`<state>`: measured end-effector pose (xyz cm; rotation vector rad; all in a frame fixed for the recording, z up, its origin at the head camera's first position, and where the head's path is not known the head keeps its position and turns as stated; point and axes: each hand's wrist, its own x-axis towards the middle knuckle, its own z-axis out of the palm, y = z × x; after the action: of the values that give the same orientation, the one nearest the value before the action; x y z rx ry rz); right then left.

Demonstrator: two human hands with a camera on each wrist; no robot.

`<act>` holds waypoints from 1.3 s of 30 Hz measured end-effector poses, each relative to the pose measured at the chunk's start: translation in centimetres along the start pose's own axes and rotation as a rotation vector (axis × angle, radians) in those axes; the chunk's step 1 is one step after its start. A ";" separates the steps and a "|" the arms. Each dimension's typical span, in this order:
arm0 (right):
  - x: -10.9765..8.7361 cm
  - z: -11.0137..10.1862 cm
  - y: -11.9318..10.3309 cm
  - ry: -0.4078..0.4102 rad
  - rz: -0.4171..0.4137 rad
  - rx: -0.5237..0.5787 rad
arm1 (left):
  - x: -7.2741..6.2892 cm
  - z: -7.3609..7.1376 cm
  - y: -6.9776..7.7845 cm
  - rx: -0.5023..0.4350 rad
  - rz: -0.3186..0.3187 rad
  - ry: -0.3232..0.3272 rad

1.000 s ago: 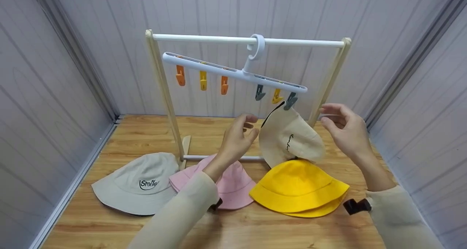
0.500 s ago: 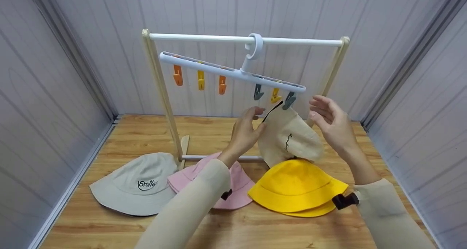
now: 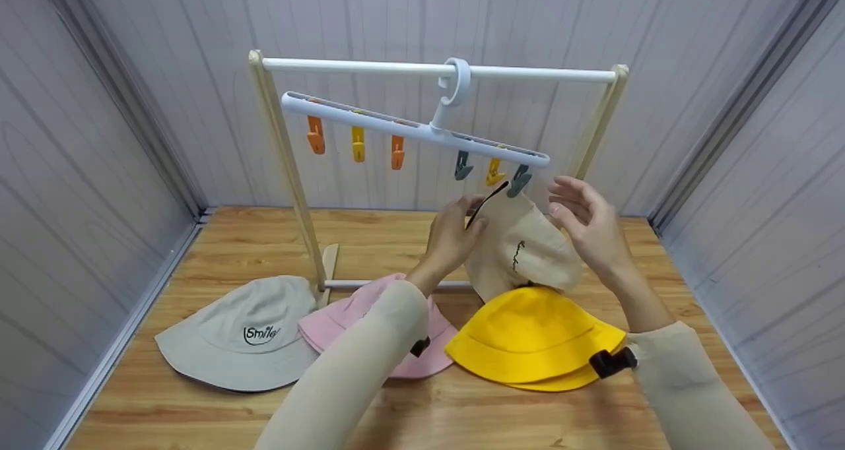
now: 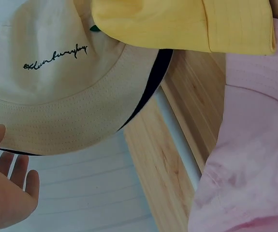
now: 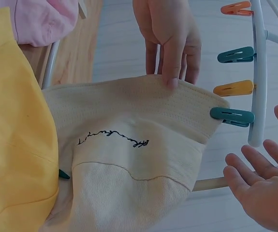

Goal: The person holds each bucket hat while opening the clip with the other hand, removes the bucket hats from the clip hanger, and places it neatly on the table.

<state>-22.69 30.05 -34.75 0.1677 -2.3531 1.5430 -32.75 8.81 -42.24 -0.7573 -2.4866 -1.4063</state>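
Observation:
A cream bucket hat [image 3: 495, 258] with dark script stitching and a black underside hangs by its brim from the end grey-green clip [image 3: 519, 181] of a tilted white clip hanger [image 3: 396, 128]. My left hand [image 3: 451, 239] pinches the left edge of its brim; the right wrist view shows the thumb [image 5: 171, 67] in front and the fingers behind. To the hat's right, my right hand [image 3: 589, 229] is held up beside it, fingers apart and holding nothing, near the clip end of the hanger. A yellow bucket hat [image 3: 528, 338] overlaps the cream hat's lower part.
The hanger hooks over the white rod [image 3: 356, 65] of a wooden-sided rack. More orange, yellow and grey-green clips [image 3: 357, 144] dangle from it. A grey hat [image 3: 231, 331] marked "Smile" and a pink hat [image 3: 429, 344] lie on the wooden table [image 3: 462, 417], walls around it.
My left hand has moved right and taken the brim between thumb and fingers. The right hand has come left, closer to the cream hat. The hanger keeps its tilt.

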 end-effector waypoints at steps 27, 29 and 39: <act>3.7 2.3 0.3 -0.105 0.182 0.153 | 0.1 0.3 0.6 0.028 0.000 0.111; 4.0 2.5 0.5 -0.100 0.183 0.166 | 0.1 0.4 0.7 0.031 0.003 0.114; 4.4 2.8 1.1 -0.092 0.123 0.278 | 0.1 0.6 0.9 0.002 0.008 0.133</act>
<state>-27.75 28.27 -35.32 0.1627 -2.2424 1.9586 -32.28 9.71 -41.81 -0.6495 -2.3816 -1.4029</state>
